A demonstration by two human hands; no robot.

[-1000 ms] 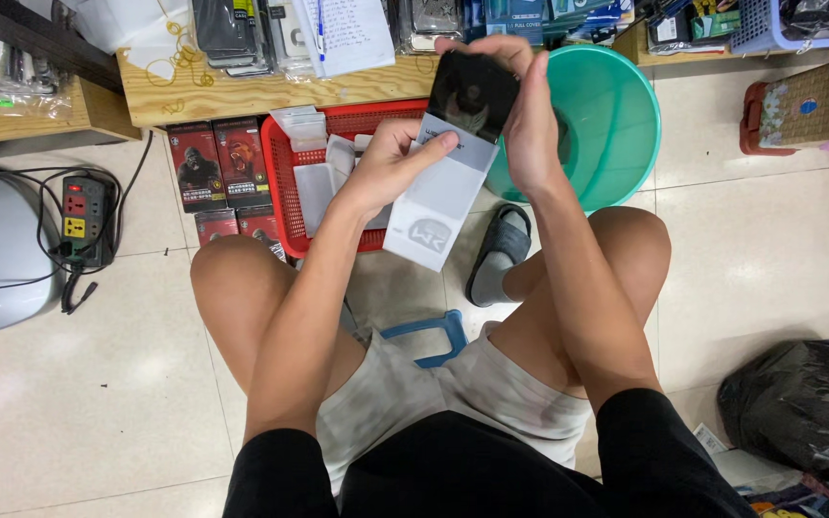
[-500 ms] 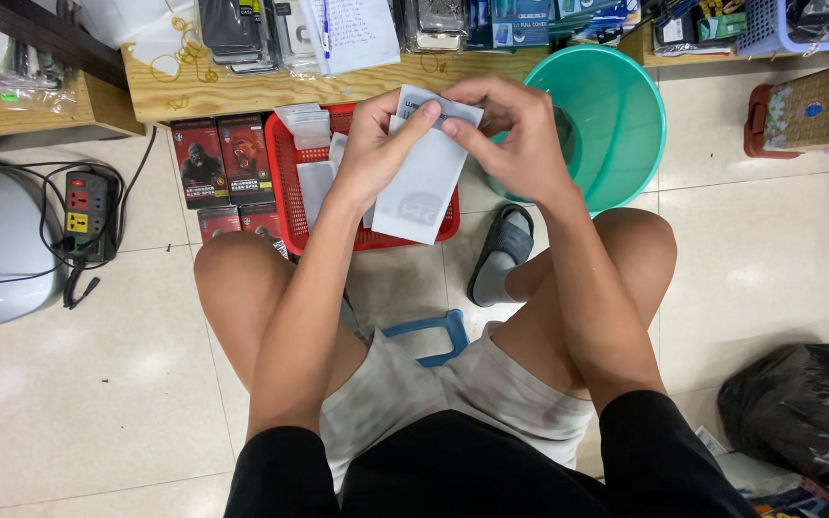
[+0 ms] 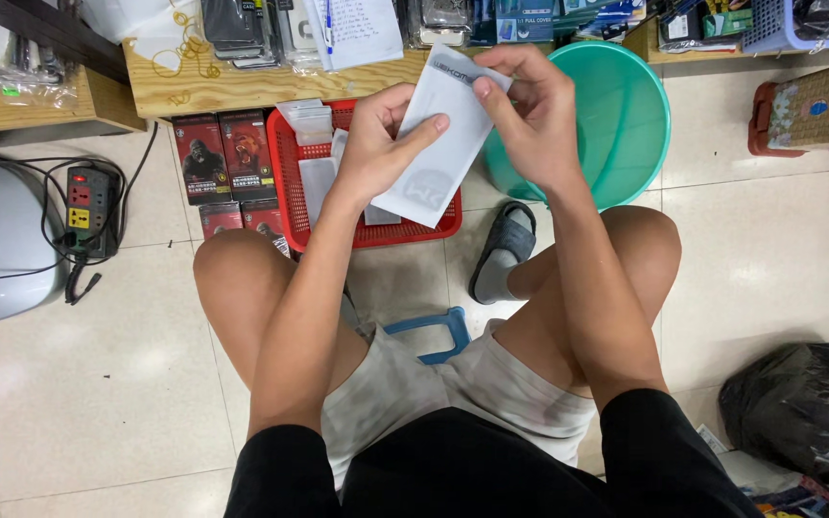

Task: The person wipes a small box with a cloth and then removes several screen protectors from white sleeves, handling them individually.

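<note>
A flat white packet (image 3: 438,144) is held up in front of me by both hands, tilted with its top end toward the right. My left hand (image 3: 381,144) grips its left side, fingers spread across the face. My right hand (image 3: 530,110) pinches the top end. Below the packet sits a red plastic basket (image 3: 290,192) holding several clear and white sleeves. A green plastic basin (image 3: 626,115) stands behind my right hand.
Red boxes (image 3: 223,153) lie left of the basket under a wooden shelf edge (image 3: 232,91). A power strip (image 3: 88,206) with cables sits at far left. A grey slipper (image 3: 506,254), a blue stool (image 3: 434,331) and a black bag (image 3: 798,412) surround my knees.
A dark flat item held at the packet's top a second ago is no longer visible. Both hands have closed in on the white packet's top end.
</note>
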